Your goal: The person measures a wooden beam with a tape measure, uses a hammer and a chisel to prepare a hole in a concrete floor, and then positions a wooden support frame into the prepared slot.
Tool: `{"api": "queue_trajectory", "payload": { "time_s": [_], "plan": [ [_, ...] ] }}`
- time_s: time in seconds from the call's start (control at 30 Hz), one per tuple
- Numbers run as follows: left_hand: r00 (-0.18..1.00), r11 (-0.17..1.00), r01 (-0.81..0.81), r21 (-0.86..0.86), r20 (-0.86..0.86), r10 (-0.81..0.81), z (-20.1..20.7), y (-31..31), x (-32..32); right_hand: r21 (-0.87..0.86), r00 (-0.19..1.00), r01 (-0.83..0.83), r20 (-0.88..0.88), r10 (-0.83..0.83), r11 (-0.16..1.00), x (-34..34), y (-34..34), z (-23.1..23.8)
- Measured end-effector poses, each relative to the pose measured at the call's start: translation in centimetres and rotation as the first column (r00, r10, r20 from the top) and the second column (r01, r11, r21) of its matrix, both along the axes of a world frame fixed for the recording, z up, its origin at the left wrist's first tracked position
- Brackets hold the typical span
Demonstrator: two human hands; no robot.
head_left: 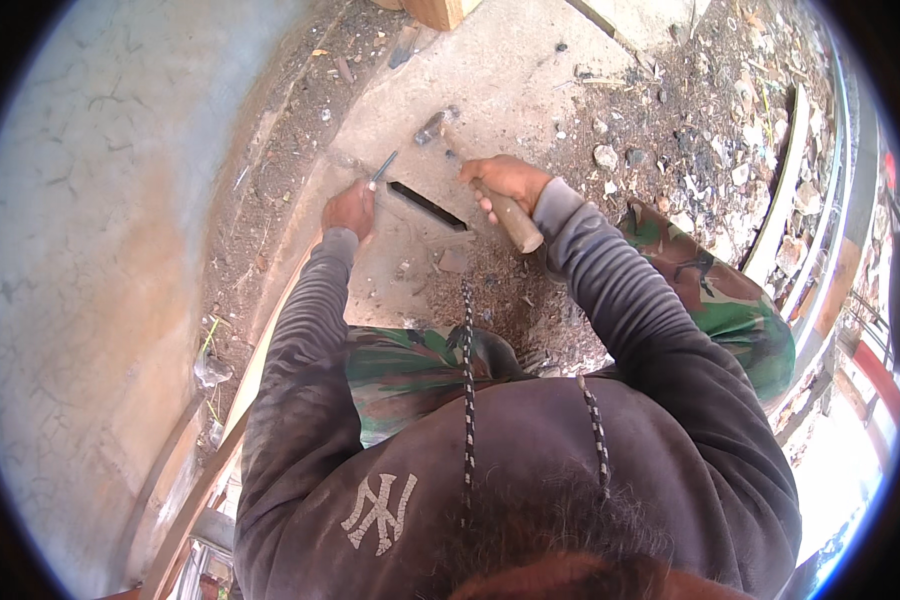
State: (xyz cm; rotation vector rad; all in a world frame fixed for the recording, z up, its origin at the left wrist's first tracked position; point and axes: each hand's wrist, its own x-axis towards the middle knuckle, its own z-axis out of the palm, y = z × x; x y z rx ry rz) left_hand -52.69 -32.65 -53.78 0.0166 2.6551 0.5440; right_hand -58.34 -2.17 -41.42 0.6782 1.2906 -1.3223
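My left hand [350, 208] is closed around a thin metal rod [384, 165], like a punch or chisel, whose end slants up toward the far side. My right hand [508, 182] grips a hammer by its thick wooden handle [516, 222]. The dark hammer head [430, 128] is beyond my hands, a short way from the rod and apart from it. Between my hands a narrow dark strip [427, 206] lies diagonally on the pale concrete slab [370, 285]; whether it is a bar or a slot is unclear.
A smooth grey wall [110, 250] rises at the left. Rubble and stones [660, 140] cover the ground to the right, beside a long curved board [782, 190]. A wooden block [440, 12] stands at the far edge. A small brown chip [453, 261] lies near the strip.
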Motion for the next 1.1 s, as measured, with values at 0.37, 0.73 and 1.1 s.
{"api": "queue_trajectory", "payload": {
  "time_s": [0.37,0.73,1.1],
  "plan": [
    [0.998,0.999,0.031,-0.045,0.061,-0.028,0.5,0.4,0.3,0.185,0.552,0.77,-0.672,-0.494,0.61,-1.2,1.2,-2.1],
    [0.994,0.998,-0.027,-0.06,0.108,0.033,0.4,-0.1,0.7,0.118,0.65,0.617,-0.633,-0.42,0.778,-7.8,6.0,5.9],
    [0.995,0.998,-0.008,-0.058,0.094,0.013,-0.2,-0.8,1.0,-0.021,0.957,0.224,-0.186,-0.224,0.974,-2.9,3.6,0.4]
  ]
}}
